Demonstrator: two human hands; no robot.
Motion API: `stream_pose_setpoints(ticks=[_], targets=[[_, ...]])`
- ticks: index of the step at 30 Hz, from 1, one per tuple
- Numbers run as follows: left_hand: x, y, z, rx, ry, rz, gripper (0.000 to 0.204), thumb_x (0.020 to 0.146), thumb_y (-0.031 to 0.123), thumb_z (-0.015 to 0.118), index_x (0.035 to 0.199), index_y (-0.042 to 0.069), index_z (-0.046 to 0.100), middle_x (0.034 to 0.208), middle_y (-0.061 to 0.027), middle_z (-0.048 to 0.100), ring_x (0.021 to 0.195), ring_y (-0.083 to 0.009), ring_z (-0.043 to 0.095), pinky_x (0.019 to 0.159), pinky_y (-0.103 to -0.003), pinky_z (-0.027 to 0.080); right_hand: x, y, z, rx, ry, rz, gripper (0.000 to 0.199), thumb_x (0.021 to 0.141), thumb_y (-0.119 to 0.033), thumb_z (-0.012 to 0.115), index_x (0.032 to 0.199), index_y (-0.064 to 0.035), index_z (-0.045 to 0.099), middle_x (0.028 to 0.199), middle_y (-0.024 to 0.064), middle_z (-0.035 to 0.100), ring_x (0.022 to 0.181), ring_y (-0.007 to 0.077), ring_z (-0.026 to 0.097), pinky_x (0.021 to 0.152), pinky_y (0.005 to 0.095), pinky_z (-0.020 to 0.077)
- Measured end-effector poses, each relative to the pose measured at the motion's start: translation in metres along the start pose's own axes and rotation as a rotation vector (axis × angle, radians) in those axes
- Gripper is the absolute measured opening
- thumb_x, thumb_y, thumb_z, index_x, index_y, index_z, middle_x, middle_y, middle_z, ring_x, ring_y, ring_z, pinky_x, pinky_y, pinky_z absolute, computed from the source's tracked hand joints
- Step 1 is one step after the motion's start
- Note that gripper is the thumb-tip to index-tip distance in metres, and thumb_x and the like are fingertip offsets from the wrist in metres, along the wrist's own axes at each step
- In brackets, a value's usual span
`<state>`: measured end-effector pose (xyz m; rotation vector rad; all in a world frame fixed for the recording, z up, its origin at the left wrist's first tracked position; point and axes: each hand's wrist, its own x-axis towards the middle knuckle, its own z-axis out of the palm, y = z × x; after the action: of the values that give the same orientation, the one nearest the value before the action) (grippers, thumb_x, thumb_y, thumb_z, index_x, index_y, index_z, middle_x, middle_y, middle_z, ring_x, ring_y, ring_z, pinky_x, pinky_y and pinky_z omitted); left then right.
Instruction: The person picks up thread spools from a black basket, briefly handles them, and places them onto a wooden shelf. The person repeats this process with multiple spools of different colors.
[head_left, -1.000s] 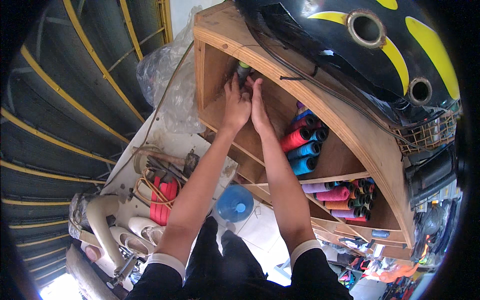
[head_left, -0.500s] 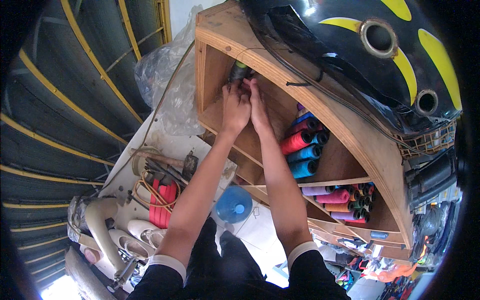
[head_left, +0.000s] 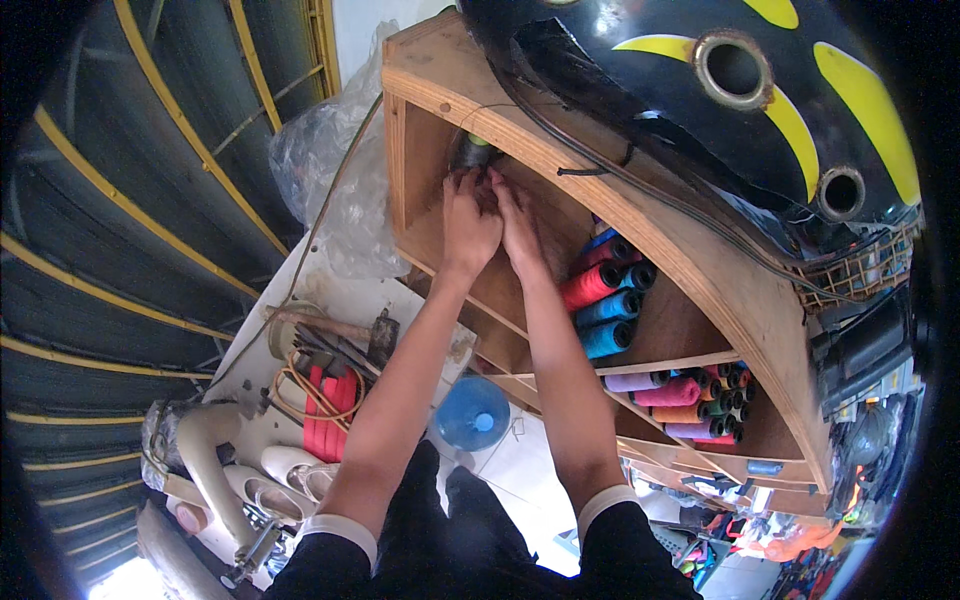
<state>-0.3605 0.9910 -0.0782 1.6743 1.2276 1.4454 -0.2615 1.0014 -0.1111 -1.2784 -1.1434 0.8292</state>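
Observation:
Both my arms reach into the upper compartment of a wooden shelf unit [head_left: 430, 75]. A dark spool of thread [head_left: 470, 155] with a yellow-green top stands in its far corner. My left hand [head_left: 468, 228] is just below the spool, fingers bent inward and closed. Beside it, my right hand [head_left: 517, 222] has its fingers drawn together, the fingertips meeting those of the left. What the fingertips pinch, if anything, is too small or hidden to tell. A thin line arcs from near the spool over the shelf's front edge.
Red and blue thread spools [head_left: 605, 310] lie stacked right of my forearm, with more colours [head_left: 680, 400] below. A black-and-yellow panel [head_left: 680, 110] overhangs the shelf. At left, a white table [head_left: 285, 350] holds a hammer [head_left: 382, 335], red straps [head_left: 325, 410] and shoes [head_left: 265, 490].
My fingertips have drawn slightly down from the spool, and their grouping has tightened a little. The whole view has shifted slightly; the stacked spools stay where they were.

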Motion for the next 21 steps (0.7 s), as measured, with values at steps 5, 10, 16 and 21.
stream_pose_setpoints(ticks=[5,10,16,21], targets=[[-0.002,-0.003,-0.001,0.030,0.027,0.018,0.042,0.074,0.000,0.051,0.116,-0.004,0.058,0.108,-0.0276,0.057,0.112,-0.0453,0.048,0.100,-0.045,0.039,0.001,0.024,0.000,-0.082,0.112,-0.054,0.038,0.098,-0.027,0.049,0.122,-0.0001,0.059,0.116,0.0124,0.063,0.104,0.0194,0.059,0.092,0.0316,0.0447],[-0.038,0.020,-0.028,-0.243,0.107,-0.176,0.029,0.072,-0.007,0.050,0.099,-0.003,0.060,0.099,-0.0191,0.058,0.096,-0.0334,0.058,0.087,-0.038,0.045,-0.044,-0.022,0.023,0.202,0.247,0.006,0.036,0.096,-0.028,0.053,0.114,0.0018,0.061,0.113,0.0169,0.064,0.106,0.0270,0.059,0.094,0.0345,0.0425],[-0.157,0.050,-0.049,-0.244,0.112,-0.135,0.012,0.075,-0.009,0.051,0.082,0.000,0.057,0.082,-0.0111,0.056,0.074,-0.0228,0.058,0.065,-0.031,0.047,-0.241,-0.033,0.009,-0.078,0.484,-0.096,0.022,0.100,-0.017,0.042,0.084,-0.0031,0.050,0.080,0.0043,0.052,0.079,0.0152,0.048,0.073,0.0282,0.0420],[-0.286,0.028,-0.043,-0.137,-0.231,-0.136,0.011,0.075,-0.009,0.055,0.077,0.002,0.056,0.074,-0.0108,0.055,0.069,-0.0232,0.058,0.064,-0.032,0.047,-0.439,0.060,-0.055,-0.475,-0.002,0.466,0.022,0.092,-0.020,0.054,0.100,0.0000,0.059,0.093,0.0189,0.065,0.087,0.0333,0.063,0.077,0.0397,0.0480]])
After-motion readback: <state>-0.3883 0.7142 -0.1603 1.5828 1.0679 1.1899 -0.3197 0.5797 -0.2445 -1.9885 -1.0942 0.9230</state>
